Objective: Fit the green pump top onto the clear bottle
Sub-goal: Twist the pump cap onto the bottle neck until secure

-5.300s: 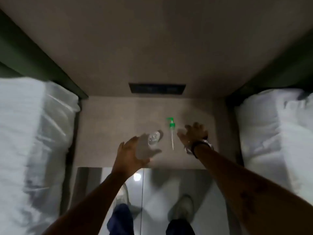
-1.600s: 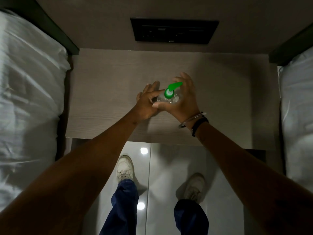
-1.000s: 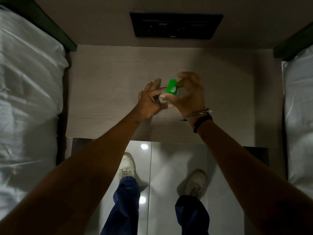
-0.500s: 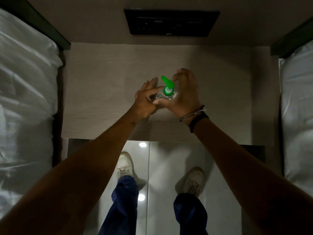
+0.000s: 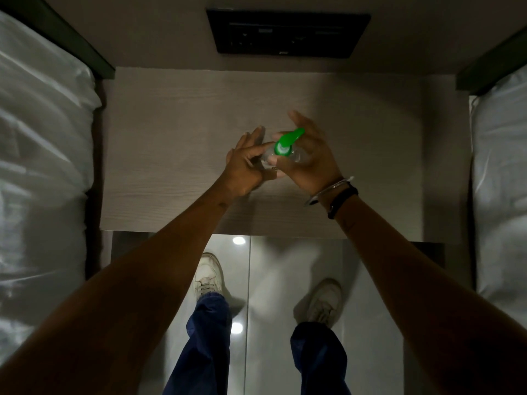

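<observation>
The clear bottle stands upright over the middle of the light wooden bedside table, held between both hands. The green pump top sits in the bottle's neck, its nozzle pointing up and to the right. My left hand presses the bottle's left side with thumb and forefinger, the other fingers stretched out. My right hand cups the right side, thumb at the pump's collar and fingers spread behind the nozzle. The lower part of the bottle is hidden by my hands.
White bedding lies on both sides, on the left bed and the right bed. A dark switch panel is set in the wall behind the table. Below the table's front edge are glossy floor tiles and my two shoes.
The pump's nozzle has swung from pointing up-left to pointing up-right. My right hand's fingers have spread out behind it. The bottle stays in the same place.
</observation>
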`<action>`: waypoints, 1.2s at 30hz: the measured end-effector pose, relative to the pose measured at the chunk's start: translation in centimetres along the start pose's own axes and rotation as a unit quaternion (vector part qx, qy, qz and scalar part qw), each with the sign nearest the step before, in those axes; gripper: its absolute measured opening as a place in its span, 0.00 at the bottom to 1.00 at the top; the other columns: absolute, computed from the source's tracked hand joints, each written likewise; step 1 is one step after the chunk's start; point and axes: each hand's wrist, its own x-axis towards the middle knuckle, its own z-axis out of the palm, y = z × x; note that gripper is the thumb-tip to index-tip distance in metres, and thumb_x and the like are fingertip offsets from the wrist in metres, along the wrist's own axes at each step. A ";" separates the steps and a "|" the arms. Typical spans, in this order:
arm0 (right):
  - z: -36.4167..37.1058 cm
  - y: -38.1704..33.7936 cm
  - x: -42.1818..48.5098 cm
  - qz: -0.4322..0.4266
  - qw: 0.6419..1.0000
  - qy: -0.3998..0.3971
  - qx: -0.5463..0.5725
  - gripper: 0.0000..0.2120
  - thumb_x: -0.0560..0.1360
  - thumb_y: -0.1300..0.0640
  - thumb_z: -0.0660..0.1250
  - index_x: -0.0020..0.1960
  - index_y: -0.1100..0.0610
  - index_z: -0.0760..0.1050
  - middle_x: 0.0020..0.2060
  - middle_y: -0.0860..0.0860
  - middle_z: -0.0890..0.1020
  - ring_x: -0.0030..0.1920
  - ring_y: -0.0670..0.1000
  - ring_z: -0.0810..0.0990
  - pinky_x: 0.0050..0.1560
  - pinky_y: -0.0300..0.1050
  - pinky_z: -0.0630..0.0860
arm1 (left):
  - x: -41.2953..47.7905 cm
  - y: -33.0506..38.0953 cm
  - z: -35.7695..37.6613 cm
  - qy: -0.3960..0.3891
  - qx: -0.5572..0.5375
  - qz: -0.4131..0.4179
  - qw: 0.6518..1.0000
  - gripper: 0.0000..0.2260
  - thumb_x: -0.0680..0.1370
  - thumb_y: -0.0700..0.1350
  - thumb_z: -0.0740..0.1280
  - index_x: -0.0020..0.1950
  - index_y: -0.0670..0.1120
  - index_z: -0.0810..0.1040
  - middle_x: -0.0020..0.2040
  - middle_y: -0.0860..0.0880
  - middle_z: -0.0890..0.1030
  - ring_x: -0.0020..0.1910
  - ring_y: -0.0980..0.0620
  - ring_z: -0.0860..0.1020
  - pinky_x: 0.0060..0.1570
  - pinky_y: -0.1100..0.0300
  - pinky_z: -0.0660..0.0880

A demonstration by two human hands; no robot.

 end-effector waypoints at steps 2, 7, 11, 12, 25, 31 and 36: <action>-0.2 0.2 -0.2 -0.002 1.000 0.014 -0.024 0.22 0.62 0.49 0.77 0.53 0.58 0.80 0.67 0.58 0.73 0.71 0.60 0.63 0.69 0.67 0.61 | -0.1 0.2 0.0 -0.009 -0.019 -0.012 1.000 0.29 0.59 0.76 0.66 0.58 0.78 0.63 0.77 0.46 0.61 0.78 0.45 0.54 0.74 0.34 0.50; 0.3 -0.8 -0.4 -0.010 0.991 0.075 -0.113 0.35 0.56 0.38 0.79 0.54 0.58 0.75 0.71 0.59 0.68 0.72 0.61 0.61 0.67 0.71 0.60 | -0.3 0.5 -0.3 -0.021 -0.030 -0.012 0.999 0.31 0.62 0.66 0.68 0.64 0.67 0.65 0.78 0.44 0.59 0.78 0.43 0.52 0.74 0.34 0.48; 0.1 0.1 -1.2 -0.035 0.993 0.015 -0.108 0.29 0.66 0.39 0.68 0.63 0.52 0.74 0.75 0.58 0.60 0.75 0.62 0.54 0.67 0.75 0.54 | -0.4 0.8 -0.3 -0.013 -0.043 -0.014 0.999 0.35 0.58 0.74 0.67 0.63 0.65 0.68 0.77 0.44 0.60 0.78 0.42 0.53 0.75 0.34 0.48; -0.2 0.2 -1.1 -0.038 0.993 0.016 -0.109 0.23 0.67 0.42 0.69 0.58 0.52 0.77 0.75 0.57 0.62 0.75 0.62 0.55 0.66 0.76 0.55 | -0.4 1.1 -0.3 -0.014 -0.046 -0.019 0.999 0.34 0.57 0.77 0.66 0.61 0.69 0.68 0.77 0.44 0.60 0.78 0.43 0.53 0.75 0.34 0.48; -0.7 0.2 -0.4 -0.047 0.990 0.052 -0.121 0.21 0.63 0.41 0.72 0.48 0.55 0.80 0.66 0.55 0.75 0.70 0.61 0.65 0.64 0.65 0.64 | -0.6 1.9 -0.1 0.008 -0.054 -0.034 0.998 0.35 0.58 0.72 0.71 0.62 0.64 0.71 0.77 0.44 0.62 0.77 0.42 0.55 0.74 0.33 0.52; 0.3 -0.4 -0.2 0.015 0.994 0.035 -0.104 0.34 0.63 0.35 0.71 0.62 0.53 0.72 0.74 0.56 0.62 0.74 0.57 0.60 0.70 0.60 0.59 | -0.8 2.7 -0.1 0.003 -0.022 -0.059 0.998 0.30 0.66 0.55 0.75 0.66 0.61 0.68 0.77 0.42 0.59 0.78 0.41 0.52 0.75 0.35 0.49; -0.6 -0.2 -0.5 -0.045 0.991 0.054 -0.111 0.20 0.65 0.40 0.69 0.44 0.56 0.81 0.68 0.58 0.73 0.70 0.62 0.65 0.64 0.67 0.64 | -1.1 3.5 -0.8 -0.002 -0.005 -0.033 0.999 0.34 0.59 0.68 0.71 0.62 0.63 0.67 0.77 0.40 0.57 0.78 0.38 0.51 0.74 0.32 0.47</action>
